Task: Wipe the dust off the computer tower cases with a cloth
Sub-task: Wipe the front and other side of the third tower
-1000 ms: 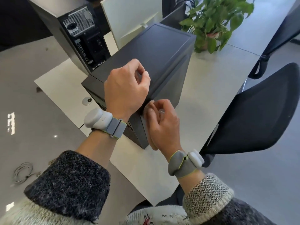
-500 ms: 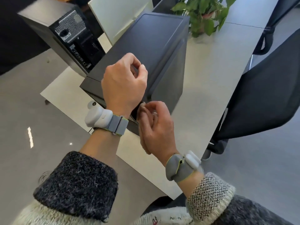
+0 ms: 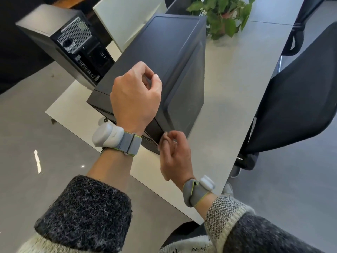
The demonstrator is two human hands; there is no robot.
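A black computer tower case (image 3: 164, 52) stands on the white table (image 3: 228, 88) right in front of me. My left hand (image 3: 135, 99) hovers over its near top edge, fingers curled and thumb pressed to the forefinger. My right hand (image 3: 175, 156) is at the case's near lower corner, fingertips pinched together against the edge. No cloth shows clearly in either hand. A second black tower (image 3: 45, 33) stands behind to the left, its rear panel with the vent grille facing me.
A potted green plant (image 3: 222, 17) sits on the table beyond the near case. A white panel (image 3: 127, 19) leans between the two towers. A black office chair (image 3: 295, 99) stands close on the right, another chair (image 3: 300, 24) behind it. Grey floor lies to the left.
My right hand has slid down the near corner edge of the case toward the table. My left hand stays curled over the top. The view has tilted slightly.
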